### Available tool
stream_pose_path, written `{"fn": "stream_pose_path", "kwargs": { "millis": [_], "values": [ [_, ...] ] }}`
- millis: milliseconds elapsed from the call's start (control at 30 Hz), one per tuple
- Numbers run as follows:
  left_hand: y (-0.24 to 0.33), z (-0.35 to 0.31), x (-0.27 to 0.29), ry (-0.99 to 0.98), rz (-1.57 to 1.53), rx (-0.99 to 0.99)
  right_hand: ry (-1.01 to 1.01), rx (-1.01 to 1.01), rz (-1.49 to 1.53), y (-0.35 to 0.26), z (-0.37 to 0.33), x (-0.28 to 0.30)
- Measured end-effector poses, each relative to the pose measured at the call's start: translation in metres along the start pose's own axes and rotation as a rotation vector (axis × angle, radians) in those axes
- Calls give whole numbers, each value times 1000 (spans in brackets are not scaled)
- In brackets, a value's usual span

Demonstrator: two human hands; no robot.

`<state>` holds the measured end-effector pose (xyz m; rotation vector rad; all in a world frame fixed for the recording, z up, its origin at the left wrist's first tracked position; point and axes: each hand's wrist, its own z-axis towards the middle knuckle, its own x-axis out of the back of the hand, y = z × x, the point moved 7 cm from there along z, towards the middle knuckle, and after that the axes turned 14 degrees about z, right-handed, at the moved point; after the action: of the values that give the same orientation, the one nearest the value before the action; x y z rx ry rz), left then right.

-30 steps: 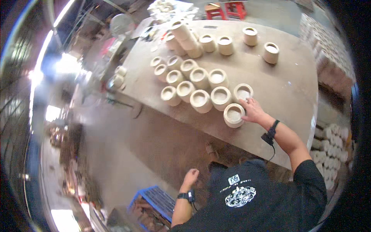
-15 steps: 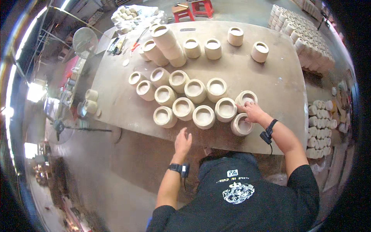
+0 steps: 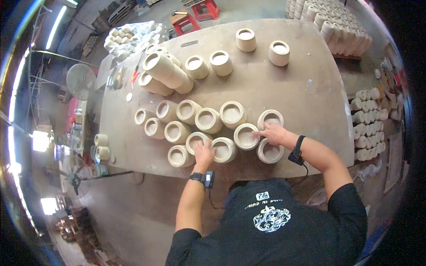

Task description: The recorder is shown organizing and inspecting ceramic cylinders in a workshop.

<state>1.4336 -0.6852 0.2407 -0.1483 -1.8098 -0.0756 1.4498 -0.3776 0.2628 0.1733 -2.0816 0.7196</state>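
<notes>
Cream-coloured round pots with wide open mouths stand grouped near the table's front edge. My left hand (image 3: 204,154) reaches over the near rim of one pot (image 3: 193,142), its fingers apart, with another pot (image 3: 224,150) just right of it. At the right end of the group, my right hand (image 3: 272,134) spreads over the gap between a far pot (image 3: 270,118) and a near pot (image 3: 270,153). Its index finger stretches left to the rim of a third pot (image 3: 246,136). Neither hand has lifted a pot. Black straps with small devices circle both wrists.
Stacked pots (image 3: 166,73) lean at the table's far left, beside single pots (image 3: 221,63). Two more pots (image 3: 279,53) stand farther right. Red-handled pliers (image 3: 135,76) lie near the left edge. Floor stacks of pots (image 3: 328,26) rise beyond the table; a fan (image 3: 81,82) stands left.
My left hand has moved from in front of the table edge up onto the pots. My right hand has shifted slightly, its index finger now over the neighbouring pot's rim. The view has shifted.
</notes>
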Motion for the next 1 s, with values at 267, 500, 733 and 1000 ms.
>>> {"fn": "stream_pose_path", "kwargs": {
  "millis": [267, 500, 733, 1000],
  "values": [
    [4, -2, -7, 79, 59, -55, 102, 45, -28, -4, 2, -6],
    [-10, -17, 16, 180, -301, 138, 135, 101, -45, -9, 2, 1],
    [-26, -40, 24, -35, 42, 495, 146, 115, 2, -12, -1, 6],
    [-51, -35, 14, -284, -43, 493, 60, 2, -36, -16, -4, 11]
  ]
}}
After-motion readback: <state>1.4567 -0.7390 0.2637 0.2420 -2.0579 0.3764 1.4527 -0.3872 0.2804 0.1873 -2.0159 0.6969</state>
